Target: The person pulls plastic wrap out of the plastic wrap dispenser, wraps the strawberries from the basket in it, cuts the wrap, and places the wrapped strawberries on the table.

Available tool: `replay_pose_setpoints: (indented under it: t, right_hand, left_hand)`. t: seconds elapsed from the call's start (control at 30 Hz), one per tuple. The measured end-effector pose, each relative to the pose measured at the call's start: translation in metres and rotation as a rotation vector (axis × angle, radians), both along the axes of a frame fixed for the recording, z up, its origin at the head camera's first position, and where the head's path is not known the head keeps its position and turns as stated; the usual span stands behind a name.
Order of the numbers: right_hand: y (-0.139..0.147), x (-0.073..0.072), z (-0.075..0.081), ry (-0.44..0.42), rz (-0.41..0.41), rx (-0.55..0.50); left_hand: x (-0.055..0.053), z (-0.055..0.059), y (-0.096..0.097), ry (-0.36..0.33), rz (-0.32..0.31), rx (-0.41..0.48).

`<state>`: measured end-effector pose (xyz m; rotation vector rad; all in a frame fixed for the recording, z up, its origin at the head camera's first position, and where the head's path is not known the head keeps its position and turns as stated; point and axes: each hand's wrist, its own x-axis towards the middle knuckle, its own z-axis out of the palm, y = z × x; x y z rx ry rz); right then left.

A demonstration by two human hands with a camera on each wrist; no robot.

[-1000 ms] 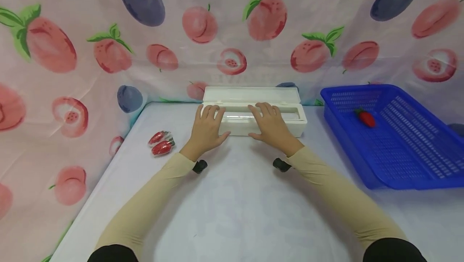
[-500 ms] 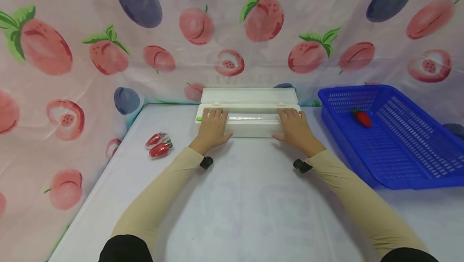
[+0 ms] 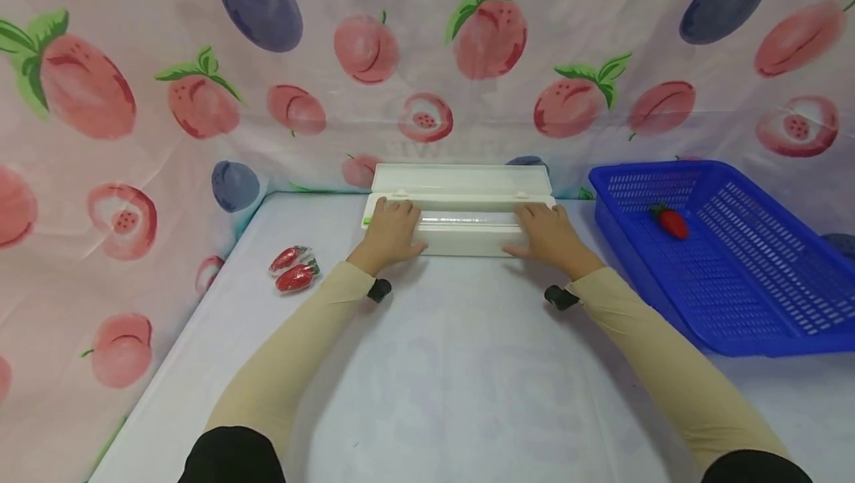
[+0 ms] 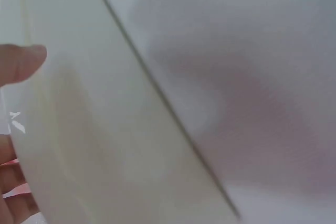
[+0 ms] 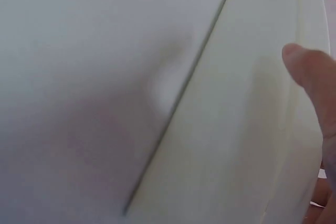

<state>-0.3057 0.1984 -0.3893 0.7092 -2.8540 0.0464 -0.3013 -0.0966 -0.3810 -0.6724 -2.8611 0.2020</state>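
Observation:
A long white cling film dispenser [image 3: 467,240] lies near the back edge of the table, its lid [image 3: 461,179] raised against the backdrop. Inside the opening shows a clear shiny roll [image 3: 467,217], and a bit of green sits at the left end. My left hand [image 3: 392,233] holds the left part, thumb on the front face and fingers over the top. On the right part, my right hand [image 3: 551,237] grips the same way. Both wrist views show a thumb against the white front face [image 4: 115,129], with other fingertips beyond the far edge, partly cut off.
Two red strawberries [image 3: 294,268] in clear wrap lie left of the dispenser on the white tablecloth [image 3: 467,379]. A blue plastic basket [image 3: 675,312] stands at the right, one unwrapped strawberry [image 3: 670,222] inside. A fruit-print cloth [image 3: 494,119] hangs directly behind.
Over the second, my right hand has moved right toward the dispenser's right end and my left hand slightly right, uncovering its left end. During the last half second hardly anything has moved.

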Motion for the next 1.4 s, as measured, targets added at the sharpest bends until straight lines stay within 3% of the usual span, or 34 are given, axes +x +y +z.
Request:
replay_pose_setpoints:
  t: [0.13,0.37,0.47,0.63,0.77,1.0,1.23,1.4]
  right_hand:
    - [0.000,-0.005,0.005,-0.083,-0.004,0.000]
    - [0.000,-0.015,0.011,-0.194,-0.002,-0.002]
    - [0.002,-0.015,0.010,-0.195,-0.003,-0.011]
    - [0.004,-0.008,0.013,-0.121,-0.004,-0.022]
    - [0.002,-0.004,0.018,-0.083,0.007,-0.024]
    - [-0.002,-0.010,0.024,-0.117,-0.002,-0.015]
    - [0.000,-0.021,0.022,-0.239,-0.004,-0.026]
    - [0.002,-0.029,0.020,-0.289,-0.003,-0.073]
  left_hand:
    - [-0.007,0.009,0.000,-0.070,0.003,-0.010]
    - [-0.017,0.017,-0.004,-0.181,0.021,0.054]
    - [-0.017,0.014,-0.005,-0.180,0.008,0.086]
    - [-0.013,0.008,-0.006,-0.114,-0.037,0.125]
    - [-0.011,0.009,-0.005,-0.086,-0.037,0.124]
    - [-0.020,0.016,-0.003,-0.168,-0.007,0.134]
    - [-0.031,0.020,-0.003,-0.280,0.017,0.153]
    - [-0.034,0.020,-0.002,-0.264,0.012,0.186]
